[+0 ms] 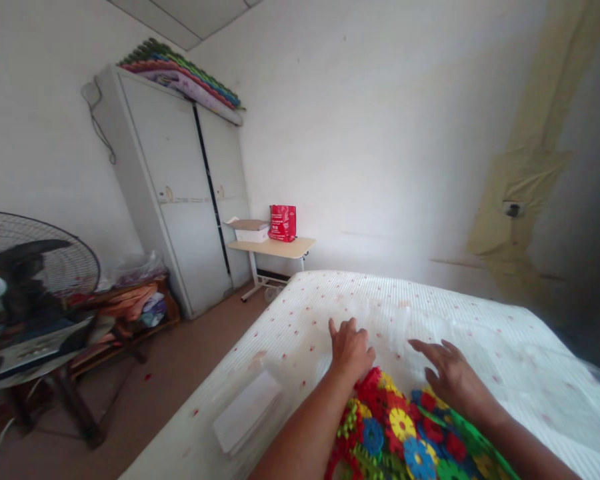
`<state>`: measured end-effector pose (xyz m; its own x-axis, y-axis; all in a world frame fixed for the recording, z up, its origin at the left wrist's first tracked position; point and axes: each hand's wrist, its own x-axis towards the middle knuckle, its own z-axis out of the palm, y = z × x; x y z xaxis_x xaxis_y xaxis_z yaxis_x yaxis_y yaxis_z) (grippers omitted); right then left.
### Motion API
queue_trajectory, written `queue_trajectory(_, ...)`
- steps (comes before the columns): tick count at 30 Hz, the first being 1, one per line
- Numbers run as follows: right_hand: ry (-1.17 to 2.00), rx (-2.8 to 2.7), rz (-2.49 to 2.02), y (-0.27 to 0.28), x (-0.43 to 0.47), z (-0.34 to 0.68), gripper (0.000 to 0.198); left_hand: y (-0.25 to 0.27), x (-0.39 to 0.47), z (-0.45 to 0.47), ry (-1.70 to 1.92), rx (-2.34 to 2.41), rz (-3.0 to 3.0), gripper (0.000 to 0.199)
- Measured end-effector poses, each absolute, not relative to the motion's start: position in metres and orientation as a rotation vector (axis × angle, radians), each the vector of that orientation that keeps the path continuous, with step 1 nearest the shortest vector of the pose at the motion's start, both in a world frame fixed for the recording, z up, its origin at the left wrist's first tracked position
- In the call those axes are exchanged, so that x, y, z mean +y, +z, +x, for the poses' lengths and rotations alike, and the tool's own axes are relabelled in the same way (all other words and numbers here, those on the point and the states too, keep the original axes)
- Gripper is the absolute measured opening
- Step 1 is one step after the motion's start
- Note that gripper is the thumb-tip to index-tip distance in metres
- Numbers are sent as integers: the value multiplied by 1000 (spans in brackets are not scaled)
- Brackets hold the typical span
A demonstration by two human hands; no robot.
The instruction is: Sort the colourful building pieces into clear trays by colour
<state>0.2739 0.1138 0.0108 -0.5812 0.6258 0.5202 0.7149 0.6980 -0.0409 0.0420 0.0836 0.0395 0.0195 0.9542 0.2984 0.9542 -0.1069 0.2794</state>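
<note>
While brightly coloured flower-shaped pieces (401, 425) lie heaped at the near edge of the mattress (275, 330), between the forearms, both hands reach out just beyond them. Fingers bent and a little apart, the left hand (351, 348) is above the far left side of the heap; whether it pinches anything cannot be told. The right hand (449, 375) is spread wide, index finger pointing left and thumb well apart, with nothing visible in its grasp. Clear plastic (523, 363) spreads over the mattress on the right, and a white box-like object (249, 408) lies on the left.

Farther left, a fan (67, 267) stands near a dark stool (37, 360), with a low wooden shelf (174, 303) of cloth behind. Beyond the mattress, a small table (300, 248) holds a red bag (283, 224) beside a white carton (251, 235). At far left, colourful mats (180, 77) top a tall grey cabinet (166, 150); at far right, yellow tape surrounds a wall socket (514, 209).
</note>
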Motion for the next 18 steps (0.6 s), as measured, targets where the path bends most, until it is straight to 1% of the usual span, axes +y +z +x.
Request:
queue_trajectory(2, -229, -2388, -1018, 19, 109, 276, 50, 41, 83, 43, 682, 2095, 2248, 26)
queue_trajectory(5, -207, -2336, -1023, 35, 92, 283, 44, 44, 81, 43, 685, 2078, 2265, 34)
queue_trajectory(8, -161, -2226, -1072, 49, 63, 296, 39, 48, 74, 42, 698, 2085, 2285, 43)
queue_trajectory(10, -98, -2120, -1132, 52, 39, 309, 36, 49, 65, 42, 778, 2088, 2315, 45)
queue_trajectory(14, -11, -1901, -1302, 39, -7, 341, 32, 43, 37, 40, 944, 1993, 2368, 34)
queue_trajectory(18, 149, -1725, -1508, 17, -37, 371, 38, 29, -2, 32, 1097, 1828, 2334, 27)
